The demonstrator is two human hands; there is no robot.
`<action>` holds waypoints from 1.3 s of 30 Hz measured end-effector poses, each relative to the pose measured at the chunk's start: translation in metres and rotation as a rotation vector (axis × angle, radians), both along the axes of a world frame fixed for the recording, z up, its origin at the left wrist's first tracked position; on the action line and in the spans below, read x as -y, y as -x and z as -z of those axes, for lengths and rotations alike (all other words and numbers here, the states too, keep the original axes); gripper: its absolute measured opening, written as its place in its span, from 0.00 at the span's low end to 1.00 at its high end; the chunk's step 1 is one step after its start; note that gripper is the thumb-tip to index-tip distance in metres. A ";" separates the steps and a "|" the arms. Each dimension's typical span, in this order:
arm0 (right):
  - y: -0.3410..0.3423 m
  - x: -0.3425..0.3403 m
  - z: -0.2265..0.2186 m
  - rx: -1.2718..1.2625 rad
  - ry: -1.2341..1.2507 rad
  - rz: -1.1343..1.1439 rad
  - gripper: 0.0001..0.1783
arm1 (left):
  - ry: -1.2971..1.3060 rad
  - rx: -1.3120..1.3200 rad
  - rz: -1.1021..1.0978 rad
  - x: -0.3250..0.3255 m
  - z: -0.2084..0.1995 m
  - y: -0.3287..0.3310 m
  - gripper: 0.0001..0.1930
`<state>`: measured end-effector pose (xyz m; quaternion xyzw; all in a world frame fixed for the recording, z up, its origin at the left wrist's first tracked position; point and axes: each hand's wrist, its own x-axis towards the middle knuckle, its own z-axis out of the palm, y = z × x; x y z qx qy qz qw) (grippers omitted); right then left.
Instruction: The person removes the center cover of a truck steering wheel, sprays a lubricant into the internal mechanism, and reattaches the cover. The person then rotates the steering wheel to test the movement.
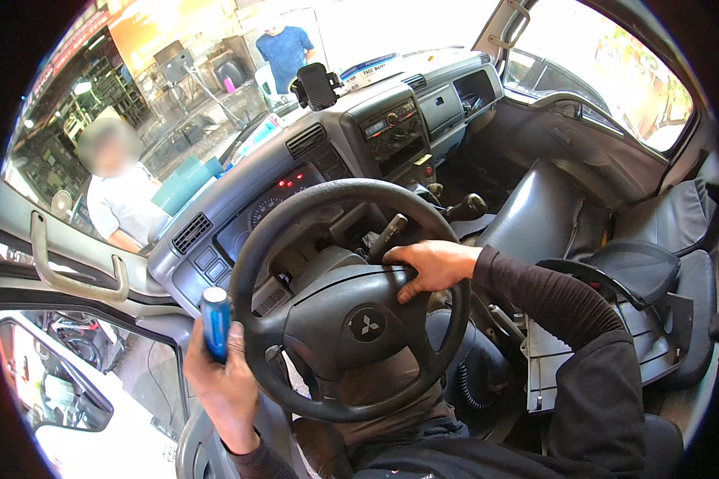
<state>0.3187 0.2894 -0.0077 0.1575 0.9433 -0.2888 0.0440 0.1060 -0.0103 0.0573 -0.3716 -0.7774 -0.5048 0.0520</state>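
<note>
My left hand (pixel 222 383) is closed around a blue cylinder (pixel 216 319) with a pale round end, held upright just left of the steering wheel (pixel 252 295). The cylinder's exact kind does not show. Across the wheel's right spoke lies my right hand (pixel 431 267), its thumb on the hub side and its fingers curled over the upper edge, partly hidden. Close to those fingers, a dark control stalk (pixel 387 236) sticks out behind the wheel. Red lights glow on the instrument panel (pixel 276 203) beyond the rim.
A gear lever (pixel 467 207) stands right of the wheel. Grey panels (pixel 547 363) lie on the seats beside me. On the dashboard are a phone holder (pixel 318 86) and a box (pixel 371 70). Outside the windscreen stand a person in white (pixel 124 195) and another in blue (pixel 284 56).
</note>
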 end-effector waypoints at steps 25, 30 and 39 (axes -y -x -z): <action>-0.003 0.006 -0.005 -0.050 0.033 0.005 0.50 | -0.044 -0.142 -0.089 -0.027 0.034 0.032 0.13; 0.000 0.007 -0.012 -0.011 0.057 0.011 0.50 | -0.064 -0.160 -0.065 -0.027 0.036 0.032 0.13; 0.002 0.006 -0.016 0.023 0.037 0.007 0.52 | -0.015 -0.069 -0.089 -0.021 0.037 0.029 0.14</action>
